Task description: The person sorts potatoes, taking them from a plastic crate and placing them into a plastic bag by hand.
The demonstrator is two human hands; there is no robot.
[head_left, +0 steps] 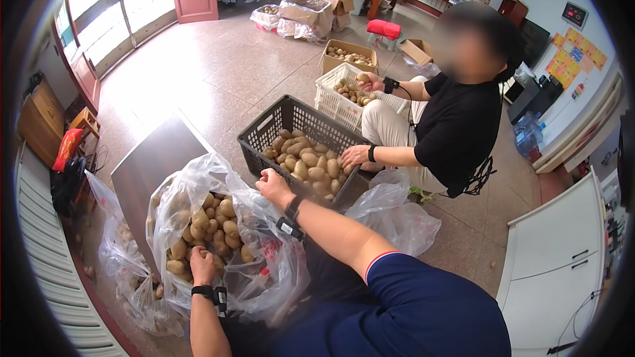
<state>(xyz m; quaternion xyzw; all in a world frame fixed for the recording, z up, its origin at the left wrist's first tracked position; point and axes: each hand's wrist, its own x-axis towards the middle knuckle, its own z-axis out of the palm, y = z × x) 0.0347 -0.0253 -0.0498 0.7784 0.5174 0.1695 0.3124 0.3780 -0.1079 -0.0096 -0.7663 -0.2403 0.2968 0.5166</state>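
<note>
My left hand reaches into a clear plastic bag of potatoes; its fingers are bent down against the potatoes, and whether it grips one is hidden. My right hand is over the bag's right edge, beside the near left corner of a black crate. Its fingers are curled together, and anything between them is too small to make out. Many potatoes lie in the black crate. A co-worker's hand rests at the crate's right side.
A co-worker sits at the right, holding a potato over a white crate. Behind stands a cardboard box of potatoes. An empty-looking plastic bag lies right of the black crate. A brown board is at the left.
</note>
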